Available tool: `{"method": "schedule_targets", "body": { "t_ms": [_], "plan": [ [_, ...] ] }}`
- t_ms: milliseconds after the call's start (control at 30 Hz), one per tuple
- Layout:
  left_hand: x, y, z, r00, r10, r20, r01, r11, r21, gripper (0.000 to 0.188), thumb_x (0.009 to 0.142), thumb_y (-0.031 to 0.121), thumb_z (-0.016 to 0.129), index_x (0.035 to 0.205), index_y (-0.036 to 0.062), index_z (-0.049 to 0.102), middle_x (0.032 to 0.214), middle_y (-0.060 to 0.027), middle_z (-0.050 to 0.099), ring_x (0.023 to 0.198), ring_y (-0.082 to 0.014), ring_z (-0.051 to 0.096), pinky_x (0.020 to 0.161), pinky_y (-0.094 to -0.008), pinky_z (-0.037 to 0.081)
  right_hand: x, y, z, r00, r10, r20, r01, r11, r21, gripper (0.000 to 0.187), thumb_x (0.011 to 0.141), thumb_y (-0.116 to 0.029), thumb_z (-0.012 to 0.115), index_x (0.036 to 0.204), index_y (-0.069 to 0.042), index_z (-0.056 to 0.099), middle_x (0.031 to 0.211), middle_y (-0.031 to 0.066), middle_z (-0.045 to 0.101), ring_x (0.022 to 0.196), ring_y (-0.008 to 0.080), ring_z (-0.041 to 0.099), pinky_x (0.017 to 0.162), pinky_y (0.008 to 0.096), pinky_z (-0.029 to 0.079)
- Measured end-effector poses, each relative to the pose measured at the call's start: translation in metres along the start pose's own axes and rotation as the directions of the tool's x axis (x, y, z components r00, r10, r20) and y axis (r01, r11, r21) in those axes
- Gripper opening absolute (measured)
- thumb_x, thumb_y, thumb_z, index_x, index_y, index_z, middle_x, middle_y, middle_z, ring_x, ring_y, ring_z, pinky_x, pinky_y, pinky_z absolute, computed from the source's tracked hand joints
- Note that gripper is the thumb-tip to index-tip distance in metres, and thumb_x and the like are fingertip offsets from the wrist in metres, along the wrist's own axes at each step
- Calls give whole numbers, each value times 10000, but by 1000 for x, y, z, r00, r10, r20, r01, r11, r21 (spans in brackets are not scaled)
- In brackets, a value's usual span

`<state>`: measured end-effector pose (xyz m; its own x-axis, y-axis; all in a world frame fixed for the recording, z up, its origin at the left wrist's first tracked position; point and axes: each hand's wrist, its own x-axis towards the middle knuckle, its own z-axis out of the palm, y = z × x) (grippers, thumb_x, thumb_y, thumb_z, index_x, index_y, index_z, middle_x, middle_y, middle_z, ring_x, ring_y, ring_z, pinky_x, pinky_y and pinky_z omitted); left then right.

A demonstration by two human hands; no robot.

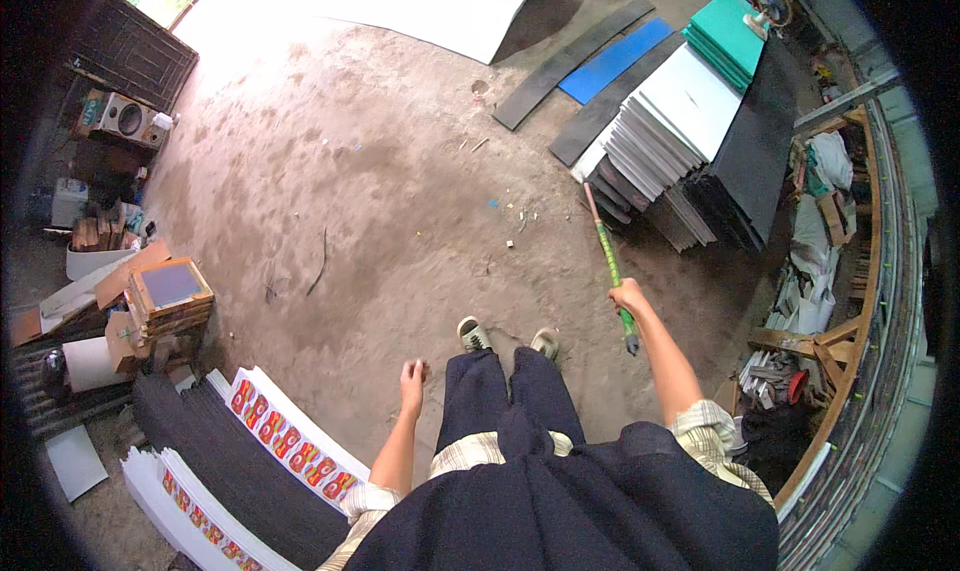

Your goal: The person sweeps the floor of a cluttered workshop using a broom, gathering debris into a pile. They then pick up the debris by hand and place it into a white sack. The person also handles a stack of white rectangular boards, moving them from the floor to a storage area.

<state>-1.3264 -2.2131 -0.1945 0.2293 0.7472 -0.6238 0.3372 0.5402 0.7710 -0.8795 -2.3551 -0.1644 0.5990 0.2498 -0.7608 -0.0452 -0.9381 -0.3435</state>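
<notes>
My right hand (627,296) is wrapped round a long thin pole (607,246), green and patterned along most of its length. Its dark end sticks out just below my fist. The reddish-brown far end slants up and left toward a stack of white sheets (645,141), and I cannot tell whether it touches the ground there. My left hand (413,373) hangs beside my left leg with its fingers curled in, and nothing shows in it. Below it to the left lies a pile of white sheets with a red and yellow print (290,439).
Black sheets (225,456) lie between printed piles at lower left. Green sheets (722,33), a blue strip (615,61) and dark strips (570,63) lie at upper right. A wooden-framed stack (170,289) and a speaker (128,118) stand left. A wooden-edged rack (868,271) curves along the right.
</notes>
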Motion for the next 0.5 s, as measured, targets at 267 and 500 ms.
{"method": "schedule_targets", "body": {
  "t_ms": [267,500],
  "plan": [
    [-83,-68,-1,943,-274,-189,283,959,18,242,816,257,442,924,45,485,837,-68,565,717,-136,544,619,-247,385,18,-26,38,992,6,123,-30,981,190,147,694,-120,496,691,13,434,504,70,452,406,169,456,353,302,377],
    [-92,-71,57,921,-297,-251,271,953,-134,254,821,271,432,940,52,483,844,-64,563,713,-136,543,631,-244,389,17,51,-57,980,-188,65,197,963,-185,159,676,-104,483,785,13,487,513,94,487,409,185,481,378,314,399]
  ]
}}
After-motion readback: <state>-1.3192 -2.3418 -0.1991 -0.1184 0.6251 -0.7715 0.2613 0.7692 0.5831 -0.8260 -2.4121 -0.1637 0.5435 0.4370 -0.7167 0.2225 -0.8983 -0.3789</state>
